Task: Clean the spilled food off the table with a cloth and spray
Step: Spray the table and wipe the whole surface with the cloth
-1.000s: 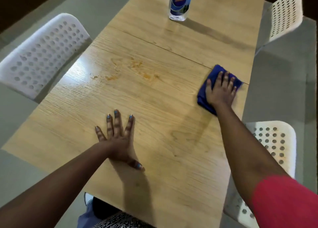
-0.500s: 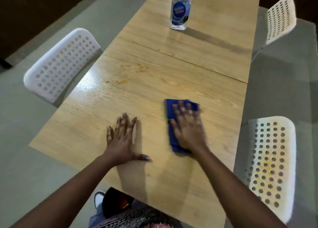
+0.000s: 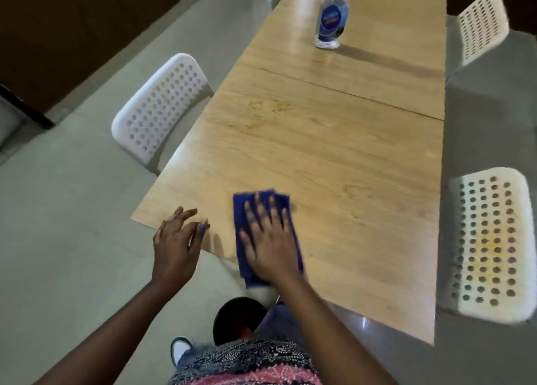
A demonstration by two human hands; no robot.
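Observation:
A blue cloth [image 3: 241, 210] lies flat at the near edge of the wooden table [image 3: 348, 158], its near end hanging just past the edge. My right hand [image 3: 268, 239] presses on it with spread, straight fingers. My left hand [image 3: 177, 239] hovers at the table's near left edge, fingers relaxed, holding nothing. Faint orange food smears [image 3: 267, 108] mark the wood farther up, left of centre. A clear spray bottle with a blue label [image 3: 331, 21] stands upright far up the table.
White perforated chairs stand around the table: one on the left [image 3: 158, 108], one at the near right [image 3: 488, 245] with a yellow stain on its seat, one at the far right [image 3: 481, 27]. A seam [image 3: 363, 94] crosses the tabletop. My legs and shoes are below the near edge.
My right hand has dragged the cloth from the far right side across to the near edge. My left hand has lifted off the tabletop and moved back to the near left edge.

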